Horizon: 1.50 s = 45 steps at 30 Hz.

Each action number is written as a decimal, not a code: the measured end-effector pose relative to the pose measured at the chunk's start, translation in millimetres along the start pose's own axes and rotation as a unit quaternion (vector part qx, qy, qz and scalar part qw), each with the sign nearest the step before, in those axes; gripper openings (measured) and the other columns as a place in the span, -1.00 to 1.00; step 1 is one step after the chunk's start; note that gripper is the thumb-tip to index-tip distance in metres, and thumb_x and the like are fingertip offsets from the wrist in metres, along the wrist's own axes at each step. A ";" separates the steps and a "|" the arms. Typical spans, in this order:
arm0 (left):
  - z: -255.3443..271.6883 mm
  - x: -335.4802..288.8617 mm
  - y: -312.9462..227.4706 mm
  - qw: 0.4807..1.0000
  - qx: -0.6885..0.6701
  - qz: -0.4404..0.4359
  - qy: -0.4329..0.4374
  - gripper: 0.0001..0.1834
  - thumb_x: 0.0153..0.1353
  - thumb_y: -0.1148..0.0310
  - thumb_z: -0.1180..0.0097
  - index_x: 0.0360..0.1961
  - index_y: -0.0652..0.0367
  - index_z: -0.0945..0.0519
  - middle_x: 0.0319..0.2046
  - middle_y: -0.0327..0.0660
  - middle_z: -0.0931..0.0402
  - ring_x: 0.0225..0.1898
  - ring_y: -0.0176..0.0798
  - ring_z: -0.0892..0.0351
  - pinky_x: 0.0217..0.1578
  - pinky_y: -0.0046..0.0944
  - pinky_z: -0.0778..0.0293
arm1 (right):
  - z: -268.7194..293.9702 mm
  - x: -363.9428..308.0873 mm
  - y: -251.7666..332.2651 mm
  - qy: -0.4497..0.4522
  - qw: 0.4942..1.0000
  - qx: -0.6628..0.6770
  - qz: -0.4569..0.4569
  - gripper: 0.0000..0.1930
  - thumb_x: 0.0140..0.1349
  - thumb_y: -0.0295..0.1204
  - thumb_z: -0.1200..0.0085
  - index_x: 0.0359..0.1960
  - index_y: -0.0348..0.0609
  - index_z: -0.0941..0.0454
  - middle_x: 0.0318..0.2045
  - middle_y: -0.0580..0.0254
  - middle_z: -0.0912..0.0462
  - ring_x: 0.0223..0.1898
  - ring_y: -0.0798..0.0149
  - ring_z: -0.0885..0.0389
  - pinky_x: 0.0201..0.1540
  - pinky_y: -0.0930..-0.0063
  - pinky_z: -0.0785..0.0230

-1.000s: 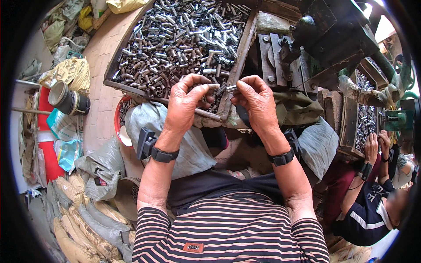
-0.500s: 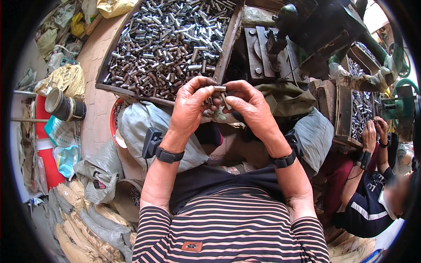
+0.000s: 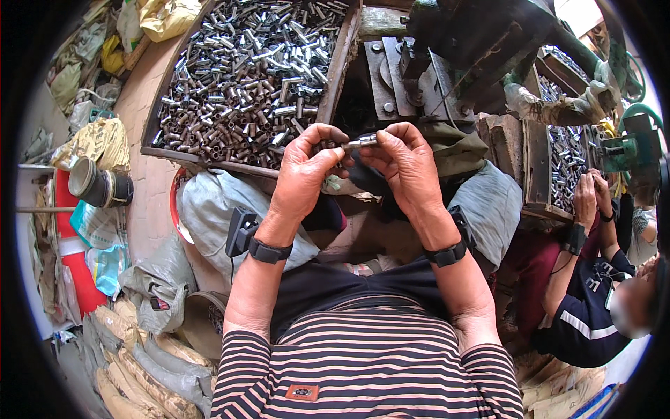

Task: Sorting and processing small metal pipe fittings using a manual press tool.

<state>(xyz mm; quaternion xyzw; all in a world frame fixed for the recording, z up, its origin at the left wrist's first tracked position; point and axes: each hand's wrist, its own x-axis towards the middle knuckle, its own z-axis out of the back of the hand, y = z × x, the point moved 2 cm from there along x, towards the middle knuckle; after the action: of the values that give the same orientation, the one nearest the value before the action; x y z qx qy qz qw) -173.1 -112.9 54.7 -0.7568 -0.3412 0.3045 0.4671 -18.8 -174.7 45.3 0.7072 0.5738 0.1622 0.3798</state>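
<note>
In front of the big tray, both my hands are closed with fingertips pinched around a small shiny metal tube (image 3: 363, 142). My left hand (image 3: 312, 157) pinches its left end, which looks narrower and duller. The thumb and fingers of my right hand (image 3: 399, 162) grip the other end. The tube lies nearly level between them. More small pieces may be tucked in the left fingers, but I cannot make them out. Just beyond my hands is a wooden tray (image 3: 230, 165) heaped with metal tubes (image 3: 258, 77), some bright, some brownish.
A dark machine with bolted steel plates (image 3: 419, 77) stands ahead to the right. Farther right, a co-worker's hands (image 3: 592, 195) are at another tray of metal pieces (image 3: 567, 160). Sacks (image 3: 157, 279) and a bucket (image 3: 202, 318) are at my left. Grey cloth covers my knees.
My hands have drawn slightly apart, and the tube between them now shows more of its length. The tray and machine have shifted slightly left in view.
</note>
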 end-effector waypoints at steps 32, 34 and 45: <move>-42.9 20.0 18.6 0.997 0.029 0.057 0.050 -0.83 0.22 0.42 -0.11 -0.18 0.23 -0.54 -0.42 -0.29 -0.55 -0.44 -0.47 -0.55 -0.52 -0.51 -0.46 | 45.6 -13.6 36.5 0.048 0.986 -0.161 -0.011 -0.84 0.20 -0.45 -0.15 -0.40 -0.17 -0.40 -0.58 0.36 -0.48 -0.58 0.52 -0.45 -0.54 0.65 -0.34; -46.0 21.6 26.1 0.994 0.011 0.078 0.074 -0.82 0.23 0.40 -0.12 -0.18 0.22 -0.52 -0.41 -0.29 -0.54 -0.45 -0.47 -0.55 -0.52 -0.51 -0.46 | 48.3 -14.4 40.5 0.073 0.978 -0.194 0.007 -0.84 0.20 -0.44 -0.15 -0.40 -0.18 -0.40 -0.59 0.36 -0.48 -0.59 0.51 -0.45 -0.54 0.64 -0.34; -57.6 43.8 37.3 0.996 0.034 0.063 0.049 -0.86 0.24 0.37 -0.11 -0.23 0.17 -0.52 -0.44 -0.32 -0.53 -0.48 -0.46 -0.54 -0.53 -0.48 -0.44 | 55.5 -32.0 102.4 -0.079 0.869 -0.450 0.191 -0.89 0.19 -0.46 -0.14 -0.31 -0.23 -0.51 -0.46 0.38 -0.53 -0.39 0.51 -0.46 -0.33 0.61 -0.33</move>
<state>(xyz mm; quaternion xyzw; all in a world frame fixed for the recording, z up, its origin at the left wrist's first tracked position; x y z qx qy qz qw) -94.1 -118.9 36.2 -0.7743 -0.2587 0.3075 0.4888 79.3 -229.5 89.4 0.5661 0.2610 0.4153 0.6625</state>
